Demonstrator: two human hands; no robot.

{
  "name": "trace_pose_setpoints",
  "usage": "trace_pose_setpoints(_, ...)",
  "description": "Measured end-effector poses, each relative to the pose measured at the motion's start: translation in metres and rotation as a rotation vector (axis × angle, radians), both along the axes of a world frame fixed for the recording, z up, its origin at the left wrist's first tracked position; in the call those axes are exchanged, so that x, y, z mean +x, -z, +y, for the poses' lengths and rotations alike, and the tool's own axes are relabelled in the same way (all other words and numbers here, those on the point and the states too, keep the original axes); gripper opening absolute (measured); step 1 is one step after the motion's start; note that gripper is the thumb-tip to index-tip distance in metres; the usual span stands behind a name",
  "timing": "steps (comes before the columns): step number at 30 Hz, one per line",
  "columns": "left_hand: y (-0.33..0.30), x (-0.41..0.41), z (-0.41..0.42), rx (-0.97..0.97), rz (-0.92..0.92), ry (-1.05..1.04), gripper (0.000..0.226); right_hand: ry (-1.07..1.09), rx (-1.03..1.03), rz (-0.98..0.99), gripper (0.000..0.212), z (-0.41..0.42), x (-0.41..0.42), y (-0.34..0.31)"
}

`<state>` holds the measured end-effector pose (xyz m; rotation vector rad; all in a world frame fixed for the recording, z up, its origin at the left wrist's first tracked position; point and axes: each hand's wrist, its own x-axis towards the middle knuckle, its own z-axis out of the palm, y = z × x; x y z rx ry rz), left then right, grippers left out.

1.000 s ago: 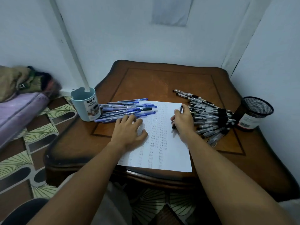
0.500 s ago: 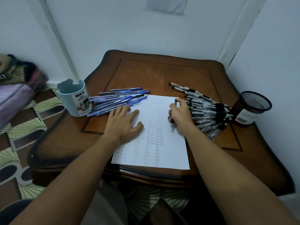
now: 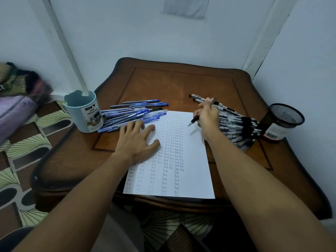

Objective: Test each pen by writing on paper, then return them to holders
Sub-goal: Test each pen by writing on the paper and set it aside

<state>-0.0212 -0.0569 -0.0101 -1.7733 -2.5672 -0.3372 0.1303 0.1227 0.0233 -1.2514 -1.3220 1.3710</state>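
Right grip (image 3: 208,118) pinches a black pen (image 3: 194,120), fingers curled round its barrel, the tip pointing down-left just above the right part of the paper (image 3: 192,160); whether the tip touches the sheet cannot be told; left grip (image 3: 135,141) lies released and flat, fingers spread, pressing the left part of the paper; the sheet lies on the near middle of the worktop (image 3: 178,84), its left columns filled with the word "Test", its right strip blank; a heap of blue pens (image 3: 134,113) lies left of the sheet's far edge, touching the light blue holder (image 3: 83,113) at the worktop's left rim; a heap of black pens (image 3: 236,124) lies right of the sheet, partly behind the right grip, reaching almost to the black mesh holder (image 3: 281,122) at the right rim; a patterned floor (image 3: 23,142) shows on the left.
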Motion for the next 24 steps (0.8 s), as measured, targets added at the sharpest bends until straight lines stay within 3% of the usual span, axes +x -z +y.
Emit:
trace_pose_setpoints(5,0.006,-0.001,0.001,0.021,-0.011,0.003,0.061,-0.011,-0.002,0.129,0.018,0.007,-0.009,0.006)
trace_pose_setpoints(7,0.007,0.0,0.001,0.031,-0.011,0.008,0.062,-0.048,0.033,0.164,0.028,0.01,-0.014,0.016)
trace_pose_setpoints(12,0.01,0.005,-0.001,0.036,-0.012,-0.007,0.065,-0.074,0.143,0.019,0.012,0.017,-0.018,0.025)
trace_pose_setpoints(17,0.008,0.0,0.0,0.045,-0.019,-0.024,0.066,-0.123,0.132,-0.04,0.024,0.022,-0.021,0.029)
trace_pose_setpoints(24,0.007,0.002,0.0,0.058,-0.028,-0.029,0.066,-0.157,0.117,0.01,0.023,0.024,-0.016,0.032)
